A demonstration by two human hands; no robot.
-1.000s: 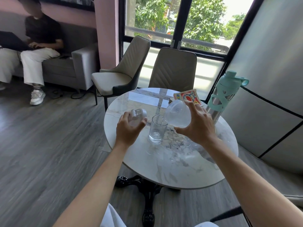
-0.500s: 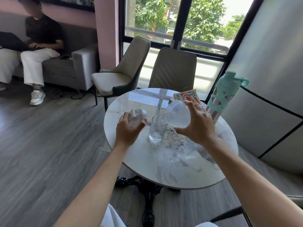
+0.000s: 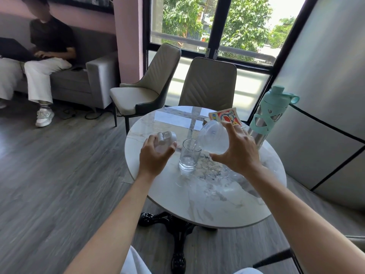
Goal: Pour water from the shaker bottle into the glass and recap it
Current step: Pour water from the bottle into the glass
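Little change from half second ago: bottle (image 3: pixel 214 137) stays tipped, mouth over glass (image 3: pixel 189 154) rim. Right hand (image 3: pixel 238 150) wraps bottle from right, fingers curled around body. Left hand (image 3: pixel 153 155) grips cap (image 3: pixel 165 140) left of glass. Glass upright on tabletop (image 3: pixel 207 202), some water inside.
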